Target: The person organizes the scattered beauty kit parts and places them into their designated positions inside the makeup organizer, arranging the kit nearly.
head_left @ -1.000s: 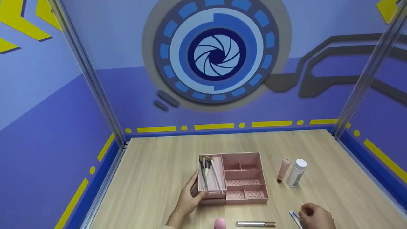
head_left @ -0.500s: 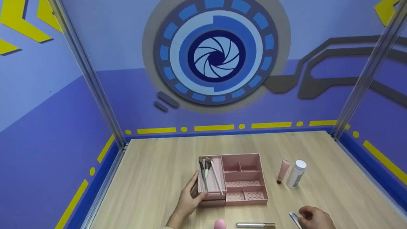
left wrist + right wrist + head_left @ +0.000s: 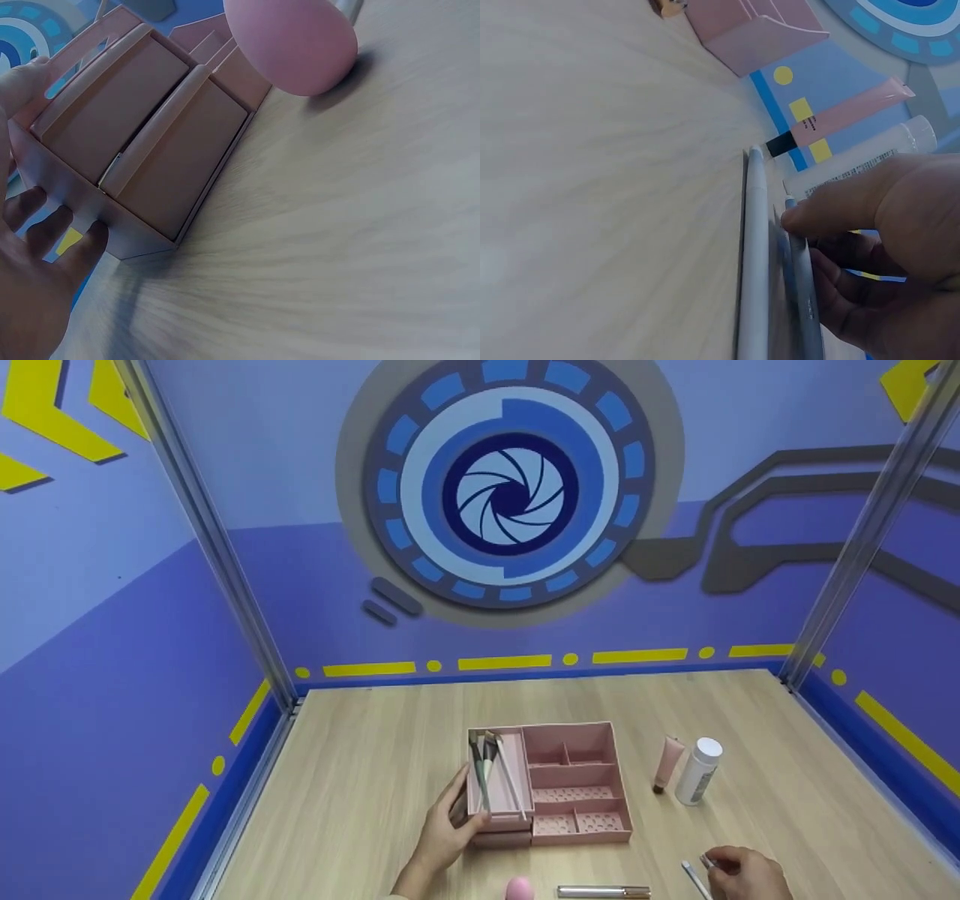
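With its fingers, the left hand (image 3: 441, 829) gripped the pink organizer (image 3: 551, 780); the right hand (image 3: 746, 874) pinched a grey stick (image 3: 803, 289).

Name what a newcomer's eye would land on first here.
Probably the large blue wheel emblem on the back wall, dominating the upper middle of the head view. Next would likely come the pink organizer on the wooden table, with brushes lying in its left section and the left hand gripping that side. In the left wrist view, a pink egg-shaped object looms at the top.
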A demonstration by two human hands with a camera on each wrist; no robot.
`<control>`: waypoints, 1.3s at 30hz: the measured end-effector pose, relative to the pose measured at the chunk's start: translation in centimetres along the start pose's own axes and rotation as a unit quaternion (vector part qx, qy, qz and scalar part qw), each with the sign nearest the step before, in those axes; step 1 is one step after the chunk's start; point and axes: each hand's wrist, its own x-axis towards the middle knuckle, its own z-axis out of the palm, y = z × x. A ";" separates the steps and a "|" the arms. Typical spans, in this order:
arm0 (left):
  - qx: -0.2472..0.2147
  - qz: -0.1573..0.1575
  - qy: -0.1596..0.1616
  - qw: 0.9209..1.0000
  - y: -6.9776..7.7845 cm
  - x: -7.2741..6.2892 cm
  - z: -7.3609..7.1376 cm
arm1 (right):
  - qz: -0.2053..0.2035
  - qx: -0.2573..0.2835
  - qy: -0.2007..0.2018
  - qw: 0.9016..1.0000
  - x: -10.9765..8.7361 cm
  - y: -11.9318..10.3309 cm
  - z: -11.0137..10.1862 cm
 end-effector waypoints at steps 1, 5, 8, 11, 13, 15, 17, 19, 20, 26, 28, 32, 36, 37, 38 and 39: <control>0.000 0.000 0.001 1.000 0.0 0.0 0.0 | 0.003 0.005 0.002 1.000 0.0 -0.1 -0.1; -0.001 0.005 0.008 1.000 -0.1 -0.1 0.0 | 0.009 0.021 0.013 1.000 0.0 -0.6 -0.4; -0.004 0.006 0.007 1.000 -0.2 -0.1 0.0 | 0.008 0.032 0.026 0.999 -0.1 -1.0 -0.4; 0.001 -0.006 0.000 1.000 -0.1 -0.1 -0.1 | -0.003 0.030 0.041 0.999 -0.1 -1.5 -0.3; 0.008 -0.011 -0.001 1.000 0.0 -0.1 -0.1 | -0.002 0.031 0.040 0.999 0.0 -1.9 -0.3; 0.024 -0.014 0.003 1.000 0.1 -0.1 -0.1 | -0.001 0.030 0.036 0.999 0.2 -2.3 -0.2; 0.041 -0.006 0.011 0.999 0.1 0.0 -0.1 | 0.009 0.038 0.025 0.999 0.4 -2.8 -0.3; 0.057 0.001 0.017 0.998 0.1 0.0 -0.1 | 0.013 0.040 0.024 0.999 0.5 -3.2 -0.4; 0.062 0.004 0.018 0.998 0.1 0.0 -0.1 | 0.006 0.038 0.028 0.999 0.5 -3.4 -0.4; 0.040 0.010 0.009 0.999 0.0 0.0 0.0 | -0.051 0.013 0.074 0.996 0.4 -4.4 -0.7; 0.026 0.005 0.004 1.000 -0.1 -0.1 0.0 | -0.076 0.007 0.093 0.993 0.4 -4.6 -0.6; 0.011 -0.006 -0.001 1.000 -0.1 -0.1 0.0 | -0.132 0.007 0.136 0.982 0.4 -5.3 -0.7; 0.006 -0.016 -0.002 1.000 -0.2 -0.1 0.0 | -0.160 0.015 0.157 0.975 0.5 -6.3 -0.9; 0.006 -0.017 -0.002 1.000 -0.2 0.0 -0.1 | -0.164 0.017 0.160 0.973 0.6 -6.5 -0.9; 0.006 -0.017 -0.002 1.000 -0.2 0.0 -0.1 | -0.169 0.020 0.163 0.972 0.6 -6.8 -1.0; 0.008 -0.016 -0.003 1.000 -0.2 0.0 -0.1 | -0.173 0.022 0.167 0.970 0.6 -7.1 -1.0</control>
